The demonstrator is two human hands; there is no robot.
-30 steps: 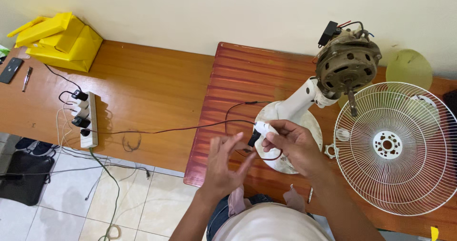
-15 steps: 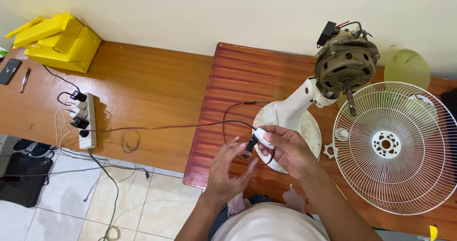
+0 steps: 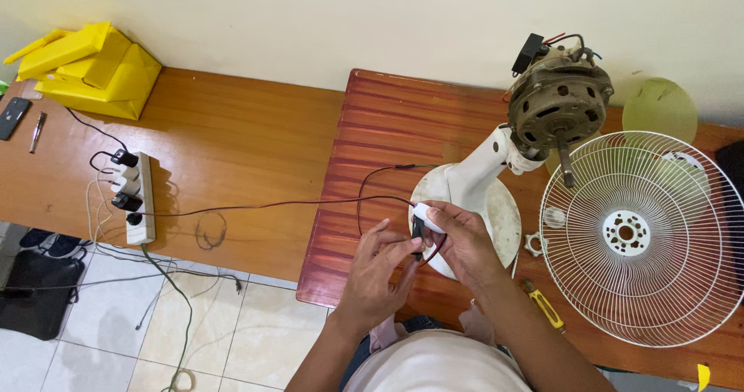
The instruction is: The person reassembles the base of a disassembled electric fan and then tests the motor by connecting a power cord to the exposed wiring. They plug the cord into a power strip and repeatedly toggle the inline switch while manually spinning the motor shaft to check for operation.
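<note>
Head cam: right hand [image 3: 465, 241] pinches white switch [image 3: 428, 216] w/ black cord [image 3: 271, 204]; left hand [image 3: 377, 272] fingertips grip black plug [image 3: 417, 231].

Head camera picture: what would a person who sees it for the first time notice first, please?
Most striking is the bare fan motor on its white stand, right of centre on the reddish table, with the round wire fan guard lying flat beside it. In front, the left hand and right hand meet around a small white part with dark wires. At far left, a white power strip lies near yellow boxes.
</note>
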